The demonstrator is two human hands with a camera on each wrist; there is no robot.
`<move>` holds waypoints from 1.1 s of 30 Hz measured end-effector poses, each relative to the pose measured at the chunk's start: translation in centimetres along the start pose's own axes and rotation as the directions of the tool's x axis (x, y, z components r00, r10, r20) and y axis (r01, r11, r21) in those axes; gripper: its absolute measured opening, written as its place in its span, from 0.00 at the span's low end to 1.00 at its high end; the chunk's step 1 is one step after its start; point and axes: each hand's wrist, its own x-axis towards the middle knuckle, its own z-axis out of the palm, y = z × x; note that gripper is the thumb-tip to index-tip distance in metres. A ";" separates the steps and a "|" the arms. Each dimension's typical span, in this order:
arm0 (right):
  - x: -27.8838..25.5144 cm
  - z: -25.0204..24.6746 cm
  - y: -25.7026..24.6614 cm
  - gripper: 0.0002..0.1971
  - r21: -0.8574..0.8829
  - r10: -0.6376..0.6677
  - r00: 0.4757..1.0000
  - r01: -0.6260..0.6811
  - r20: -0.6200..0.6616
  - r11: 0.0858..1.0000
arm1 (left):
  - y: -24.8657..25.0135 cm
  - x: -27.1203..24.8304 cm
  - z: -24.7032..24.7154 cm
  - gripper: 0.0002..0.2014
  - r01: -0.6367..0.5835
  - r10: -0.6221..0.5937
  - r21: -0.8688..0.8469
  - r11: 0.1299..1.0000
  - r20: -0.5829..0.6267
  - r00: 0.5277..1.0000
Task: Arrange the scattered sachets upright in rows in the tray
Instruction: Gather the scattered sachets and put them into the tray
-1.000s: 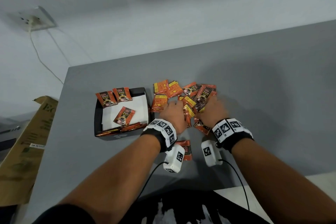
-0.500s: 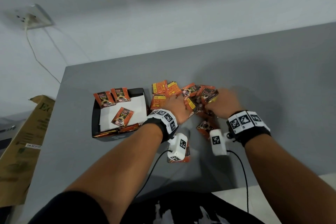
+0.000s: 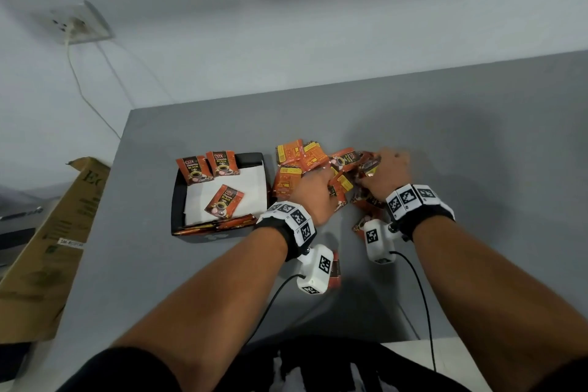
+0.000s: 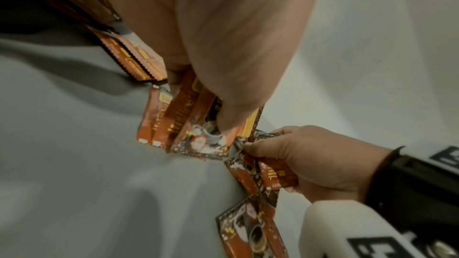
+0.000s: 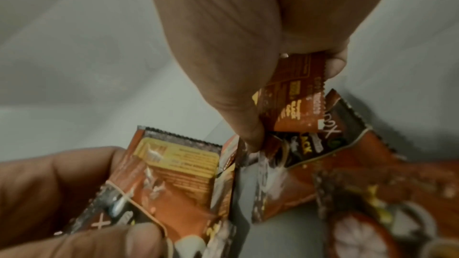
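Right hand (image 3: 383, 176) pinching sachet (image 5: 293, 93) above pile, left hand (image 3: 313, 197) gripping several sachets (image 4: 188, 117), tray (image 3: 178, 197) leftward

A plain indoor workroom, hard to pin down further: a bare grey table (image 3: 445, 143) stands against blank white walls (image 3: 286, 25), a wall socket (image 3: 81, 24) with a plugged-in cord at far left, and a worn cardboard box (image 3: 47, 232) beside the table's left edge.

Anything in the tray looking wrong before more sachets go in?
Yes. One sachet lies flat and tilted mid-tray instead of standing. Two sachets lean on the far wall, and a few lie along the near wall. No tidy upright row shows yet.
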 end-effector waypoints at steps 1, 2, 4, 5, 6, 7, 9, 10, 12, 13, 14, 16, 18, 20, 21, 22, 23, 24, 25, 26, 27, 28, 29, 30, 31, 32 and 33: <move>-0.2 -0.1 -0.1 0.36 0.005 0.015 1.000 -0.015 -0.019 1.000 | 0.0 -0.2 -0.2 0.12 0.007 -0.007 -0.010 1.000 -0.005 1.000; 0.0 0.0 0.0 0.36 0.010 0.017 0.999 -0.016 -0.029 1.000 | 0.0 -0.3 -0.3 0.11 0.010 -0.010 -0.020 1.000 -0.015 1.000; -0.1 -0.2 -0.1 0.34 -0.003 0.001 1.000 -0.001 -0.012 1.000 | 0.2 -0.6 -0.8 0.10 0.006 -0.007 -0.044 0.999 -0.034 0.999; -0.2 -0.2 -0.1 0.32 -0.019 -0.020 1.000 0.020 0.004 1.000 | 0.2 -0.7 -1.0 0.09 -0.002 -0.001 -0.072 0.997 -0.043 0.999; -0.2 -0.2 -0.1 0.28 -0.027 -0.055 0.998 0.056 0.011 0.998 | 0.3 -0.8 -1.1 0.08 -0.020 0.014 -0.101 0.995 -0.060 0.998; -0.4 -0.3 -0.2 0.24 -0.042 -0.073 0.997 0.074 0.022 0.996 | 0.4 -0.9 -1.3 0.10 -0.030 0.021 -0.125 0.992 -0.069 0.997; -0.5 -0.3 -0.1 0.23 -0.028 -0.090 0.996 0.090 0.025 0.996 | 0.5 -1.2 -1.7 0.13 -0.053 0.036 -0.171 0.984 -0.105 0.994; -0.5 -0.3 -0.1 0.23 -0.027 -0.088 0.996 0.088 0.026 0.996 | 0.5 -1.3 -1.8 0.12 -0.064 0.042 -0.185 0.981 -0.124 0.991; -0.7 -1.0 -0.3 0.20 -0.028 -0.115 0.993 0.116 0.037 0.993 | 0.6 -1.3 -2.0 0.13 -0.064 0.039 -0.170 0.983 -0.143 0.989; -0.7 -1.5 -0.4 0.17 -0.018 -0.124 0.991 0.125 0.043 0.992 | 0.5 -1.4 -2.0 0.12 -0.062 0.038 -0.166 0.984 -0.143 0.989; -0.5 -2.0 -0.4 0.14 0.024 -0.120 0.992 0.119 0.051 0.993 | 0.5 -1.5 -2.1 0.11 -0.057 0.031 -0.196 0.979 -0.133 0.991; -0.4 -3.1 -0.6 0.12 0.142 -0.100 0.995 0.098 0.014 0.985 | 0.5 -1.7 -2.7 0.13 -0.036 0.001 -0.301 0.953 -0.113 0.994; -0.7 -4.3 -1.4 0.12 0.217 -0.104 0.992 0.118 -0.076 0.969 | 0.4 -2.1 -4.1 0.23 -0.008 -0.036 -0.350 0.937 -0.117 0.992; -2.1 -5.7 -3.4 0.10 0.282 -0.165 0.977 0.197 -0.136 0.939 | -0.3 -2.3 -6.3 0.24 -0.011 -0.039 -0.321 0.947 -0.147 0.988; -2.9 -6.1 -4.6 0.11 0.321 -0.222 0.964 0.259 -0.148 0.911 | -0.7 -2.5 -7.7 0.19 -0.024 -0.028 -0.284 0.959 -0.178 0.984; -4.1 -6.6 -6.2 0.11 0.345 -0.295 0.942 0.333 -0.158 0.877 | -1.6 -2.7 -9.2 0.13 -0.033 -0.020 -0.240 0.970 -0.216 0.976; -5.4 -6.9 -7.9 0.12 0.342 -0.370 0.914 0.405 -0.163 0.848 | -2.5 -3.2 -10.7 0.09 -0.031 -0.019 -0.194 0.980 -0.246 0.969; -6.6 -6.9 -9.5 0.13 0.326 -0.442 0.883 0.469 -0.155 0.821 | -3.7 -3.8 -12.2 0.07 -0.022 -0.018 -0.146 0.989 -0.270 0.963; -7.6 -6.4 -11.2 0.14 0.311 -0.504 0.853 0.520 -0.136 0.796 | -5.3 -4.5 -13.6 0.06 -0.004 -0.021 -0.091 0.996 -0.275 0.961; -8.3 -5.7 -12.4 0.14 0.307 -0.554 0.826 0.556 -0.104 0.772 | -6.6 -5.1 -14.5 0.05 0.009 -0.017 -0.034 0.999 -0.258 0.966; -9.0 -4.8 -13.8 0.14 0.298 -0.606 0.794 0.592 -0.056 0.748 | -8.2 -5.9 -15.3 0.05 0.038 -0.033 0.018 0.999 -0.223 0.974; -9.7 -3.8 -15.1 0.13 0.271 -0.655 0.755 0.630 0.004 0.728 | -9.7 -6.8 -15.7 0.06 0.068 -0.054 0.067 0.995 -0.183 0.982; -10.4 -2.6 -16.3 0.13 0.224 -0.698 0.713 0.670 0.069 0.707 | -11.0 -7.7 -15.8 0.07 0.097 -0.079 0.118 0.988 -0.147 0.986; -10.9 -1.4 -17.2 0.13 0.173 -0.729 0.672 0.709 0.131 0.684 | -12.1 -8.5 -15.5 0.09 0.112 -0.092 0.170 0.979 -0.120 0.989; -11.5 -0.2 -17.9 0.12 0.128 -0.752 0.634 0.743 0.182 0.657 | -13.1 -9.3 -15.1 0.10 0.117 -0.097 0.224 0.968 -0.099 0.990; -12.0 0.8 -18.5 0.12 0.075 -0.766 0.604 0.772 0.220 0.631 | -13.8 -9.9 -14.5 0.11 0.106 -0.085 0.279 0.955 -0.087 0.993; -12.4 1.7 -18.9 0.12 0.017 -0.777 0.577 0.800 0.251 0.600 | -14.3 -10.4 -13.9 0.10 0.087 -0.064 0.335 0.938 -0.080 0.995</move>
